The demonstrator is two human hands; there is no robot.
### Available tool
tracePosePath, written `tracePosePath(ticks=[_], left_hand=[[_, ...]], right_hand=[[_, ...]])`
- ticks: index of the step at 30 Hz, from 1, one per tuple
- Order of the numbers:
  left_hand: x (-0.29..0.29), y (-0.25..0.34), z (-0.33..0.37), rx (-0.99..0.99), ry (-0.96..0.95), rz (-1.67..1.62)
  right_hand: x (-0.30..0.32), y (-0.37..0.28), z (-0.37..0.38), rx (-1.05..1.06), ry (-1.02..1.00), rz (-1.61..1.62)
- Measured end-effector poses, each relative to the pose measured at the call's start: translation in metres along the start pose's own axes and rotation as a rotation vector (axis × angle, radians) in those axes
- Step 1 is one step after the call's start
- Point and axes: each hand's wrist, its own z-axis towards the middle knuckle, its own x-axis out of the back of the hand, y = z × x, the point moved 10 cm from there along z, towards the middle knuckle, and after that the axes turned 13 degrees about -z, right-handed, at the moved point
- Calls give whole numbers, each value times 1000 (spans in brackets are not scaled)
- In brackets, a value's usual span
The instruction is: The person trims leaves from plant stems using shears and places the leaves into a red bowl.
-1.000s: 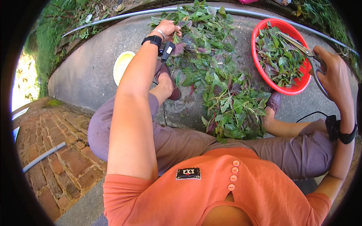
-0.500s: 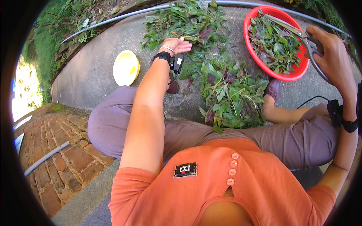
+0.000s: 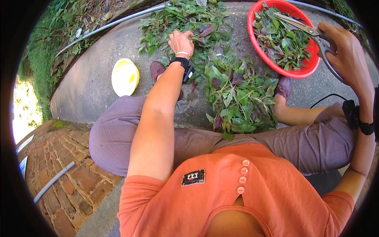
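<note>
My left hand [image 3: 182,42] reaches palm down into the far pile of leafy greens [image 3: 166,23]. Its fingers are curled around some of the stems, and the fingertips are partly hidden among the leaves. In my right hand [image 3: 347,55] is a pair of scissors [image 3: 302,27] with dark handles. The blades are spread slightly and point left over a red basin [image 3: 258,51]. Cut green and purple leaves [image 3: 282,41] fill much of that basin. A second heap of purple-green leafy stems [image 3: 241,94] lies on the concrete between my feet.
A yellow bowl [image 3: 136,81] stands on the concrete ground [image 3: 87,87] to the left. A grey pipe [image 3: 114,24] runs along the far edge, with grass beyond. Bricks [image 3: 59,181] and a short grey pipe [image 3: 53,181] are at lower left. My shoes [image 3: 282,87] flank the near heap.
My left hand has turned from palm up to palm down, its fingers closing into the far pile. The scissors stay over the red basin. The whole view has shifted slightly.
</note>
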Motion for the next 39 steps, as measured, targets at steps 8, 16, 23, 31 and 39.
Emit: tracePosePath(ticks=[8,16,23,31,39], left_hand=[[9,-18,27,81,-33,-27],[78,-10,81,62,-7,-1318],[115,23,79,-111,-52,-1725],[115,55,59,-134,-268,-1876],[120,71,54,-71,-479,-2015]], right_hand=[[-5,3,8,20,-18,14],[-2,0,17,-30,-35,133],[12,-8,16,-44,-60,140],[23,-14,10,-25,-7,110],[35,-18,5,40,96,156]])
